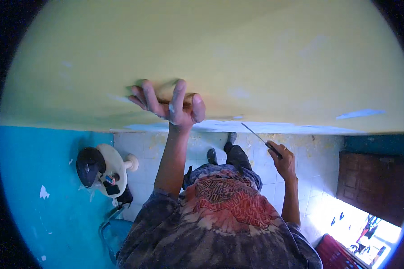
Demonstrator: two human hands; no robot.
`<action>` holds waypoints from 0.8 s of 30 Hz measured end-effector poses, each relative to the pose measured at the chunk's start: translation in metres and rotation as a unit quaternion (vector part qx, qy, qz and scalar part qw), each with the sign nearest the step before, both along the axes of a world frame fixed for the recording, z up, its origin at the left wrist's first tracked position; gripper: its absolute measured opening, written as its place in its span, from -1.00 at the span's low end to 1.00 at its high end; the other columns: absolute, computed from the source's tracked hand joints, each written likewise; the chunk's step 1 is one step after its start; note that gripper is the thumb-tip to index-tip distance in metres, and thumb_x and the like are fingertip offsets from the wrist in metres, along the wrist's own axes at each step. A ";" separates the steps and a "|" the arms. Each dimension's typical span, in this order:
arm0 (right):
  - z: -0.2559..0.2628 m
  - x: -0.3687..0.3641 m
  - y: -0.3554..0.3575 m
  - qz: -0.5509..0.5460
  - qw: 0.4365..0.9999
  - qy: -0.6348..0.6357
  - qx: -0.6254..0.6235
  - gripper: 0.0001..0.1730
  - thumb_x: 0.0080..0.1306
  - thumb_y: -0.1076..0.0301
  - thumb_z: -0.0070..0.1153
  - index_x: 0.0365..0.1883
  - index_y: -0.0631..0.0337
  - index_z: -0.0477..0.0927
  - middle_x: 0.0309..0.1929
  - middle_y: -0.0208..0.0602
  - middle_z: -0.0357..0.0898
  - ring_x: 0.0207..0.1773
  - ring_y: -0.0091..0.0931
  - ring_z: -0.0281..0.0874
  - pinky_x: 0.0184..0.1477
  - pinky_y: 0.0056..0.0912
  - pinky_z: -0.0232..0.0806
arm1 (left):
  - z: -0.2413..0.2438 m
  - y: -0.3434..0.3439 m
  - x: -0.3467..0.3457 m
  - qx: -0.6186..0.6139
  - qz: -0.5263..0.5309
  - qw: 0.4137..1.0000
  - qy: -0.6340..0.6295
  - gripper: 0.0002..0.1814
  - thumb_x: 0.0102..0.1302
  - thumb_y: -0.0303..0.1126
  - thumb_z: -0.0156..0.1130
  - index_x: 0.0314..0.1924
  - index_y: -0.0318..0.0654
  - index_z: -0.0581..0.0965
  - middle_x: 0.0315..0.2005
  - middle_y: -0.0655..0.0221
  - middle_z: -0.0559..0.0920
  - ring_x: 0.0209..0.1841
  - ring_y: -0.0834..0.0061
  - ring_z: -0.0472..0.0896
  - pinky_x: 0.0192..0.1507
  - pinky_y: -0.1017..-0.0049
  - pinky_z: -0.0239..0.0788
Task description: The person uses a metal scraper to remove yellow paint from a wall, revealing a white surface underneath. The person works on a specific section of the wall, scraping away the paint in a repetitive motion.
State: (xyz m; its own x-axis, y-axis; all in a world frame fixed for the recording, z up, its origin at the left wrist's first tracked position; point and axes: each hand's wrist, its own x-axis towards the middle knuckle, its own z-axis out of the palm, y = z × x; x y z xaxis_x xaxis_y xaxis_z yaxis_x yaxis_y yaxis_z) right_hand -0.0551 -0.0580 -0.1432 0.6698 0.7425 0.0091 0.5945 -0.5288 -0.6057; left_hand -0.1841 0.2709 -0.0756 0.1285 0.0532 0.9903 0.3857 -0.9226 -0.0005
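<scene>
A yellow-painted wall (222, 60) rises before me, with pale whitish patches (360, 114) on its surface. My left hand (178, 104) is raised against it, fingers spread and bent, seemingly touching the paint and holding nothing. Lower on the wall runs a long white smear (269, 127). In my right hand (284, 161) is a thin-bladed hand tool (256, 132), gripped by its dark handle. Its metal tip points up and left toward the white smear; whether it touches the wall I cannot tell. The blade's exact shape is unclear at this angle.
At left, a round pale pedestal table (121, 164) carries a black helmet (90, 167) and small items, beside a turquoise wall (37, 161). A blue chair (118, 232) stands below it. Pale floor tiles (266, 173) bear yellowish stains. On the right are a brown wooden door (370, 185) and a bright doorway (343, 215).
</scene>
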 end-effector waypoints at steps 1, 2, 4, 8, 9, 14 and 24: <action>-0.002 0.002 0.004 0.008 1.000 -0.022 0.020 -0.66 0.18 0.38 0.21 -0.04 0.00 0.60 -0.48 -0.24 0.57 -0.46 -0.31 0.56 -0.43 -0.32 0.38 | -0.001 0.000 0.000 0.000 -0.004 1.000 -0.003 -0.48 0.31 -0.02 -0.05 0.17 -0.16 0.33 0.32 -0.17 -0.03 0.39 -0.18 -0.18 0.30 -0.21 -0.40; -0.007 0.004 0.007 0.016 0.998 -0.043 0.039 -0.66 0.17 0.38 0.22 -0.05 -0.01 0.60 -0.48 -0.24 0.57 -0.48 -0.32 0.55 -0.45 -0.32 0.38 | -0.002 0.001 0.001 -0.001 -0.008 1.000 -0.006 -0.48 0.32 -0.02 -0.05 0.17 -0.15 0.33 0.32 -0.17 -0.03 0.39 -0.18 -0.18 0.30 -0.21 -0.40; -0.014 0.008 0.016 0.030 0.995 -0.076 0.059 -0.66 0.17 0.38 0.22 -0.05 -0.01 0.61 -0.49 -0.25 0.57 -0.52 -0.35 0.54 -0.50 -0.33 0.37 | -0.002 0.002 0.001 -0.001 -0.010 1.000 -0.006 -0.48 0.32 -0.02 -0.06 0.18 -0.14 0.32 0.32 -0.17 -0.03 0.39 -0.18 -0.18 0.30 -0.21 -0.40; -0.024 0.011 0.026 0.032 0.990 -0.122 0.067 -0.67 0.15 0.37 0.24 -0.07 -0.01 0.62 -0.51 -0.28 0.57 -0.58 -0.38 0.53 -0.57 -0.35 0.35 | 0.002 -0.003 0.002 0.004 -0.012 1.000 -0.002 -0.48 0.33 -0.03 -0.08 0.20 -0.12 0.29 0.32 -0.19 -0.04 0.39 -0.18 -0.18 0.30 -0.21 -0.39; -0.025 0.011 0.026 0.031 0.988 -0.133 0.069 -0.67 0.15 0.36 0.25 -0.07 -0.01 0.62 -0.52 -0.29 0.57 -0.59 -0.38 0.53 -0.59 -0.36 0.35 | 0.003 -0.004 0.002 0.006 -0.011 1.000 -0.002 -0.48 0.33 -0.03 -0.08 0.21 -0.12 0.28 0.32 -0.19 -0.04 0.39 -0.19 -0.18 0.30 -0.21 -0.39; -0.027 0.006 0.033 0.032 0.988 -0.140 0.063 -0.66 0.09 0.43 0.29 -0.12 0.04 0.64 -0.53 -0.29 0.57 -0.58 -0.41 0.55 -0.58 -0.38 0.36 | 0.002 -0.002 0.002 0.021 0.001 1.000 0.004 -0.47 0.33 -0.03 -0.10 0.22 -0.11 0.27 0.32 -0.20 -0.04 0.39 -0.20 -0.17 0.30 -0.23 -0.36; -0.027 0.004 0.011 -0.004 0.985 -0.161 0.056 -0.66 0.09 0.47 0.27 -0.12 0.08 0.63 -0.54 -0.30 0.58 -0.58 -0.43 0.55 -0.57 -0.42 0.36 | 0.003 -0.003 0.004 0.016 -0.009 1.000 -0.010 -0.49 0.33 -0.04 -0.09 0.18 -0.15 0.31 0.32 -0.16 -0.03 0.39 -0.19 -0.17 0.29 -0.23 -0.35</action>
State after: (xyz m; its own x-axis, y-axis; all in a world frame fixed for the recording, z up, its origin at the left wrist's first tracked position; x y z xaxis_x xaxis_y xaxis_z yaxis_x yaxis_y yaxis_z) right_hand -0.0512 -0.0466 -0.1702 0.6244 0.7195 0.3041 0.7616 -0.4743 -0.4416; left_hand -0.1797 0.2683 -0.0730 0.1098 0.0199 0.9938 0.3684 -0.9294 -0.0221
